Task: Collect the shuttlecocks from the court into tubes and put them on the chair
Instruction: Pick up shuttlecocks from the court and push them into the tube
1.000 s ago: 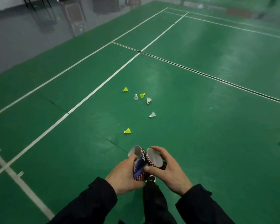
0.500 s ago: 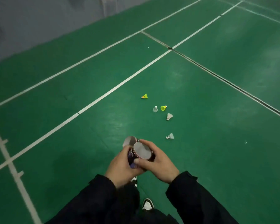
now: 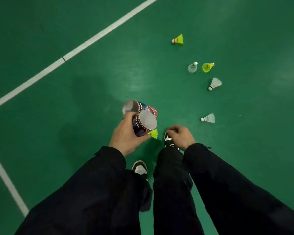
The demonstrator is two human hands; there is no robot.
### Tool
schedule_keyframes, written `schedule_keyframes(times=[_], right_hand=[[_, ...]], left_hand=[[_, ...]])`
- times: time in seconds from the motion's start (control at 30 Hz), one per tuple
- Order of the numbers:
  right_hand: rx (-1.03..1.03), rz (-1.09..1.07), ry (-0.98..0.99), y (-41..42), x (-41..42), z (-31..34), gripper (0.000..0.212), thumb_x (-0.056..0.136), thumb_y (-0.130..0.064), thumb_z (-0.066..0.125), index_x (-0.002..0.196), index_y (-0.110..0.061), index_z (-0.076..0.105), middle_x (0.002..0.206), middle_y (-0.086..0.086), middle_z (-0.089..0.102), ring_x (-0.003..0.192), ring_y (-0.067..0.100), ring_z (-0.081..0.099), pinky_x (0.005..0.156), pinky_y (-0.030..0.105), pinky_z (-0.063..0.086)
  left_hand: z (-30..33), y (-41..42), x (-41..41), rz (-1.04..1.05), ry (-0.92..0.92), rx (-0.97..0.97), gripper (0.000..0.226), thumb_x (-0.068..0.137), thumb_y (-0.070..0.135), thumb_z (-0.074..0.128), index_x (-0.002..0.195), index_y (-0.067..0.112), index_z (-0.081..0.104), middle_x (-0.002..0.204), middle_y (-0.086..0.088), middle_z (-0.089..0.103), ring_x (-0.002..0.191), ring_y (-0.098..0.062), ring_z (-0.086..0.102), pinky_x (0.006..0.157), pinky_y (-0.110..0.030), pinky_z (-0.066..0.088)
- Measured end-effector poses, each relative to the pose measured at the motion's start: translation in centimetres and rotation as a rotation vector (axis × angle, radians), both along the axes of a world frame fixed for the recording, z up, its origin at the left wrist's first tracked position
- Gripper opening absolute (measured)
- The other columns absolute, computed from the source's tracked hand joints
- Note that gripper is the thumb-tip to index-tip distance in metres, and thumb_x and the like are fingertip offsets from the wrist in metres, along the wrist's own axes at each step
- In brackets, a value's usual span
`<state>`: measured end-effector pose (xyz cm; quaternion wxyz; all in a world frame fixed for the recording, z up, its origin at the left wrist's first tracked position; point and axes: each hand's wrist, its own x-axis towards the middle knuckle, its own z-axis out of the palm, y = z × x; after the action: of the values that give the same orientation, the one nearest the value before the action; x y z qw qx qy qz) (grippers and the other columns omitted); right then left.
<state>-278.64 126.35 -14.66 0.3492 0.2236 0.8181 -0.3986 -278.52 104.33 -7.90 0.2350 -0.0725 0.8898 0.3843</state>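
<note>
1. Court floor: green, bounded upper left by a white diagonal line; a second white line runs along the left edge. Open floor lies between the line and the shuttlecocks.
2. Left hand: grips two tubes side by side, open ends up.
3. Right hand: fingers curled, holding nothing visible, above the right shoe.
4. Nearest yellow shuttlecock: on the floor between the hands, partly hidden by the tubes.
5. White shuttlecock: right of the hands.
6. Farther group: white shuttlecock with dark band, yellow shuttlecock, upright white shuttlecock, far yellow shuttlecock.
</note>
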Motion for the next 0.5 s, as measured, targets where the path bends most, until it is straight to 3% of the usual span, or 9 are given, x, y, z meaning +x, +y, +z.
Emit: schedule_keyframes(times=[0.07,0.17,0.23,0.3,0.37,0.43,0.5], right_hand=[[0.052,0.145,-0.077,-0.5,-1.2,-7.7,0.021,0.095,-0.033,0.063,0.107,-0.018,0.073,0.106,0.007,0.074,0.102,0.028,0.068,0.087,0.032,0.052],[0.136,0.297,-0.174,-1.6,-2.0,-17.9,0.031,0.091,-0.047,0.064,0.092,-0.016,0.070,0.099,0.012,0.075,0.097,0.031,0.071,0.084,0.034,0.056],[0.137,0.344,-0.265,-2.3,-2.5,-22.7,0.049,0.090,-0.056,0.064,0.086,-0.008,0.068,0.087,0.013,0.074,0.075,0.028,0.071,0.065,0.028,0.054],[0.070,0.329,-0.342,-3.0,-2.5,-26.0,0.050,0.088,-0.059,0.068,0.073,-0.012,0.061,0.076,0.010,0.069,0.053,0.020,0.060,0.050,0.024,0.044],[0.011,0.333,-0.284,-3.5,-2.3,-28.8,0.051,0.075,-0.068,0.075,0.068,-0.020,0.062,0.080,0.005,0.070,0.062,0.018,0.063,0.060,0.026,0.047],[-0.065,0.262,-0.141,-3.6,-2.3,-30.5,0.054,0.059,-0.075,0.080,0.078,-0.024,0.073,0.085,-0.001,0.074,0.082,0.019,0.069,0.074,0.029,0.052],[-0.056,0.133,0.075,-3.0,-3.4,-29.9,0.032,0.078,-0.051,0.081,0.090,-0.021,0.075,0.085,0.002,0.072,0.085,0.024,0.067,0.074,0.034,0.049]], left_hand=[[-5.5,-0.2,-1.4,-0.075,0.047,-0.067,0.077,0.071,0.033,0.092,0.132,0.018,0.046,0.130,-0.003,0.058,0.114,-0.024,0.060,0.095,-0.041,0.051],[-12.4,-0.9,-3.1,-0.213,0.138,-0.176,0.074,0.071,0.037,0.090,0.130,0.015,0.050,0.125,-0.006,0.059,0.103,-0.026,0.061,0.085,-0.040,0.050],[-15.8,-1.5,-4.5,-0.341,0.201,-0.234,0.073,0.072,0.040,0.087,0.130,0.016,0.049,0.124,-0.005,0.058,0.100,-0.023,0.060,0.081,-0.036,0.049],[-17.9,-2.2,-6.2,-0.466,0.272,-0.276,0.073,0.073,0.043,0.085,0.131,0.020,0.048,0.123,-0.001,0.057,0.096,-0.019,0.059,0.080,-0.034,0.050],[-19.2,-2.8,-7.8,-0.540,0.362,-0.322,0.072,0.074,0.048,0.083,0.131,0.024,0.046,0.123,0.001,0.058,0.095,-0.017,0.058,0.080,-0.032,0.050],[-20.1,-2.9,-9.0,-0.604,0.416,-0.391,0.072,0.075,0.051,0.080,0.133,0.028,0.044,0.124,0.003,0.057,0.096,-0.017,0.059,0.082,-0.033,0.049],[-20.8,-2.8,-9.8,-0.672,0.443,-0.447,0.070,0.075,0.048,0.080,0.132,0.029,0.044,0.124,0.003,0.057,0.095,-0.018,0.059,0.078,-0.031,0.044]])
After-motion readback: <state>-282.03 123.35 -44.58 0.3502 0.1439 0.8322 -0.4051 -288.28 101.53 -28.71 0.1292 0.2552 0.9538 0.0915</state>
